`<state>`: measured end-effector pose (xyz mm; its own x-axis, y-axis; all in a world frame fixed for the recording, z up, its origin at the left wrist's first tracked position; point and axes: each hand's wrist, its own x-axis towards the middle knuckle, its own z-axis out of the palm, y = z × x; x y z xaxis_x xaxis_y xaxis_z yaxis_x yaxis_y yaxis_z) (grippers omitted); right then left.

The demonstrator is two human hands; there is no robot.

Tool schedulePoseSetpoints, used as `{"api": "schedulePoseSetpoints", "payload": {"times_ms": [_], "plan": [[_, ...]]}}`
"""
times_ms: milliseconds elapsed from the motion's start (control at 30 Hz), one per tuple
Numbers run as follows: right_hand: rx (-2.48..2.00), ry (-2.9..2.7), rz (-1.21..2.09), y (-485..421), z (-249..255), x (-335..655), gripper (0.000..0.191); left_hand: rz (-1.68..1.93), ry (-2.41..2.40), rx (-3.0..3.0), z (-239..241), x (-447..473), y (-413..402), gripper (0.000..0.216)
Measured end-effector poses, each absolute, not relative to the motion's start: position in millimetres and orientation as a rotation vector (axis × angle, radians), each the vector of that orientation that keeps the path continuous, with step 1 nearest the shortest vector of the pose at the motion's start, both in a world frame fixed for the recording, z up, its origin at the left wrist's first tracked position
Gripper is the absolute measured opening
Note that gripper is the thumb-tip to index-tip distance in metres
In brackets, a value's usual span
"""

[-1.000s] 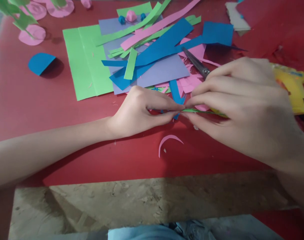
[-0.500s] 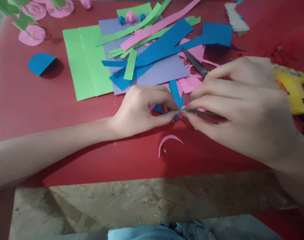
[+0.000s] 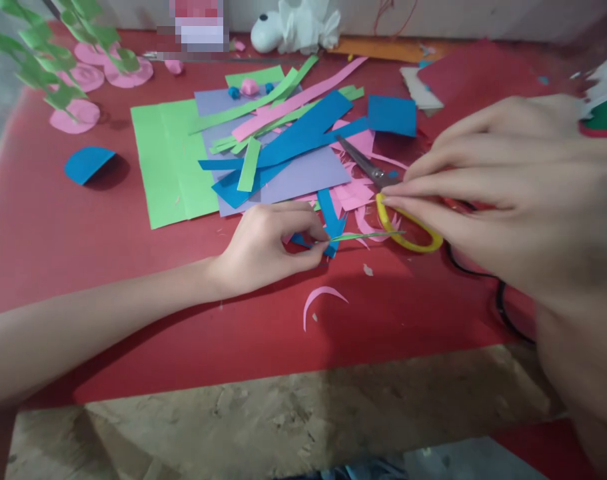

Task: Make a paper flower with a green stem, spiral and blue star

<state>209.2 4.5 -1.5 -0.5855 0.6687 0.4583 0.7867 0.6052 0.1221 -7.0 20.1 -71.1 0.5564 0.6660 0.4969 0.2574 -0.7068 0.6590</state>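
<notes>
My left hand (image 3: 273,250), thumb and forefinger pinched, holds one end of a thin green twisted paper strip (image 3: 356,237). The strip's other end sticks out free to the right. My right hand (image 3: 503,180) is closed, its fingertips together at the yellow handle of the scissors (image 3: 408,240). Whether they touch the handle or hold anything small I cannot tell. The scissors' dark blades lie on cut paper, pointing to the upper left. Below the left hand's fingers is a blue paper scrap (image 3: 330,210), and a curved pink sliver (image 3: 326,291) lies nearer me.
Green paper (image 3: 168,167), purple paper (image 3: 308,175) and blue strips (image 3: 303,137) are heaped mid-table. A curled blue piece (image 3: 87,165) lies left. Green-leaved paper plants on pink bases (image 3: 76,117) stand far left. A black cable (image 3: 506,313) runs under the right arm.
My right hand has let go of the green strip and moved up and away from it. My left hand still pinches it. The view has tilted up, showing more of the table's back.
</notes>
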Motion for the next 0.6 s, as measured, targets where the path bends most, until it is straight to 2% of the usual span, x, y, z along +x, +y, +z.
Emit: {"api": "schedulePoseSetpoints", "payload": {"times_ms": [200,400,600], "plan": [[-1.509,-2.231,-0.366,25.8,2.9,235.1,0.034,1.044,0.766,2.225,-71.2,-6.8,19.6,0.005],[-1.517,-2.224,-0.139,26.9,-19.9,258.3,0.028,1.048,0.74,2.17,-71.0,-7.1,20.9,0.005],[-1.572,-2.17,0.077,26.3,-31.2,243.8,0.041,1.025,0.61,2.174,-70.6,-7.6,20.1,0.006]]}}
